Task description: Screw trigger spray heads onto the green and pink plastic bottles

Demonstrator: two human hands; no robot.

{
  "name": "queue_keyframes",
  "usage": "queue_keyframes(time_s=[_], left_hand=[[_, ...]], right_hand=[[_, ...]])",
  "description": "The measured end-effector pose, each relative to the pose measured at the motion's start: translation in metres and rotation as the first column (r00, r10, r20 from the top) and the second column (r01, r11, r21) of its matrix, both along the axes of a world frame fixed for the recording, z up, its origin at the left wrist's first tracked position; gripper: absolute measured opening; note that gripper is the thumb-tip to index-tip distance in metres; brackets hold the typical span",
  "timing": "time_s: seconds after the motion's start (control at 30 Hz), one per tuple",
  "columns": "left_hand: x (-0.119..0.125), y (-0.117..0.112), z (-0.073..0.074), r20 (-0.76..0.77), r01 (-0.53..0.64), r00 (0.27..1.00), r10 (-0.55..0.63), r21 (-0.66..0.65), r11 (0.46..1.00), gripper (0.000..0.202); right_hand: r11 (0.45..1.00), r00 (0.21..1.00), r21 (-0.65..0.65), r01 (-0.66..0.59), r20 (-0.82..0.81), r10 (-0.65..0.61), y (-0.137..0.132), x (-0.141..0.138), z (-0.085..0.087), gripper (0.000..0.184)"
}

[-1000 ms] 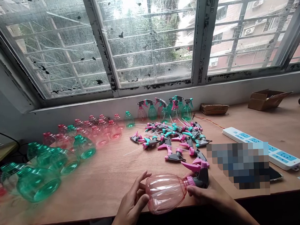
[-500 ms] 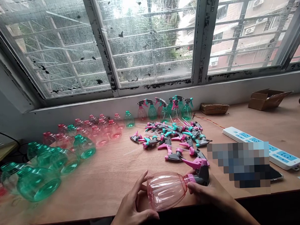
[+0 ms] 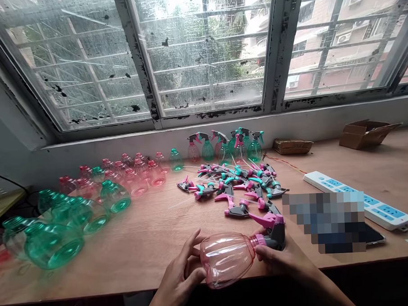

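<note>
A clear pink spray bottle (image 3: 227, 260) lies on its side in the air at the table's front edge, its base to the left. Its pink-and-grey trigger head (image 3: 278, 233) sits on the neck, and the pink collar meets the bottle. My right hand (image 3: 279, 255) is closed around the neck and head, thumb by the collar; its other fingers are mostly hidden. Around the base curls my left hand (image 3: 185, 266), its thumb and fingers at the bottle's rim. Beyond the bottle lies a pile of loose trigger heads (image 3: 239, 183) in pink, teal and grey.
Open green bottles (image 3: 54, 245) and pink bottles (image 3: 137, 178) stand at the left. Several bottles with trigger heads (image 3: 207, 148) stand by the window wall. To the right are a power strip (image 3: 358, 200), a partly blurred-out phone (image 3: 373, 233) and an open cardboard box (image 3: 362, 135).
My left thumb has drawn in from below the bottle to its base edge. The bottle and my right hand have stayed nearly in place; the view has shifted slightly.
</note>
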State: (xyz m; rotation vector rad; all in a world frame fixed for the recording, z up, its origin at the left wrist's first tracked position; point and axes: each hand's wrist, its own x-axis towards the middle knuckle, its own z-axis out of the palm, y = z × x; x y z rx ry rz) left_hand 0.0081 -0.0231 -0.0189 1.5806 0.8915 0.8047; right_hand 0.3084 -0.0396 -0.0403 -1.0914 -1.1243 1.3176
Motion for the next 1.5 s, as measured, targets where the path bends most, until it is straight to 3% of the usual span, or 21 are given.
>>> queue_keyframes(time_s=[0.37,0.67,0.9,1.27,1.5], left_hand=[[0.002,0.001,0.001,-0.127,-0.05,0.991,0.051,0.016,0.999,0.106],[0.003,0.001,0.001,-0.15,-0.06,0.986,0.069,0.066,0.996,0.109],[-0.001,0.003,0.001,-0.118,-0.053,0.991,0.06,0.067,0.996,0.073],[0.002,0.002,0.002,-0.002,-0.006,1.0,0.006,-0.054,0.998,0.069],[-0.002,0.006,-0.007,-0.049,-0.023,0.999,0.021,-0.045,0.999,0.075]], right_hand=[[1.0,1.0,0.002,0.017,-0.013,-0.017,0.002,0.002,-0.004,0.043],[1.0,1.0,0.007,0.025,0.008,-0.025,0.0,0.001,0.0,0.04],[1.0,0.999,0.006,0.027,0.025,-0.027,0.0,0.0,0.0,0.041],[1.0,1.0,0.014,0.006,0.03,-0.006,-0.001,0.0,0.005,0.04],[1.0,1.0,0.014,-0.004,0.014,0.004,-0.001,0.001,0.006,0.039]])
